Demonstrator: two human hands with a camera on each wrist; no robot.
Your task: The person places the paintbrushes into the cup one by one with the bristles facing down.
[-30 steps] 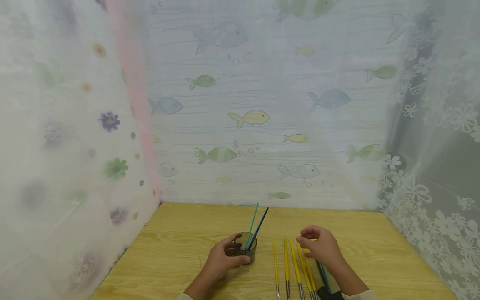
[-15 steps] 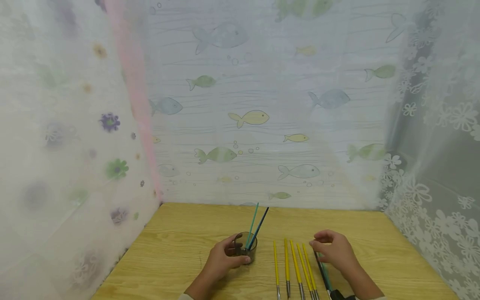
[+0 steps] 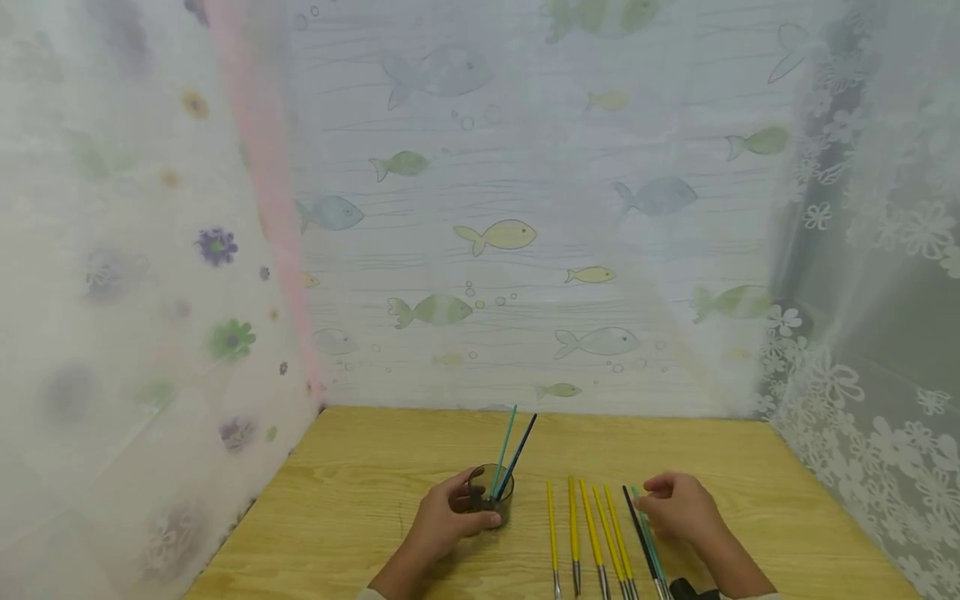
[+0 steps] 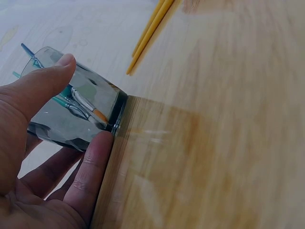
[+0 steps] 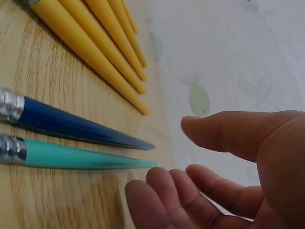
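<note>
My left hand (image 3: 442,523) holds a tinted glass (image 4: 104,87), its thumb and fingers curled round the sides. Two paintbrushes lean inside with bristles down: one with a teal handle (image 3: 507,442), one dark blue (image 3: 524,440). To the right, on the wooden table, a dark blue paintbrush (image 5: 76,125) and a teal paintbrush (image 5: 76,155) lie side by side. My right hand (image 3: 684,510) hovers by the handle tips of this pair, thumb and fingers apart with nothing between them. In the right wrist view its fingertips are close to the teal tip; whether they touch it I cannot tell.
Several yellow-handled paintbrushes (image 3: 590,521) lie in a row between the glass and the dark blue brush. A black object (image 3: 686,590) shows by the right wrist. Printed curtains (image 3: 525,167) surround the wooden table (image 3: 337,500) at the back and sides.
My right hand has moved rightward and slightly nearer, from above the yellow paintbrushes to beside the teal one, uncovering the dark blue and teal handles. The left hand and glass have stayed put.
</note>
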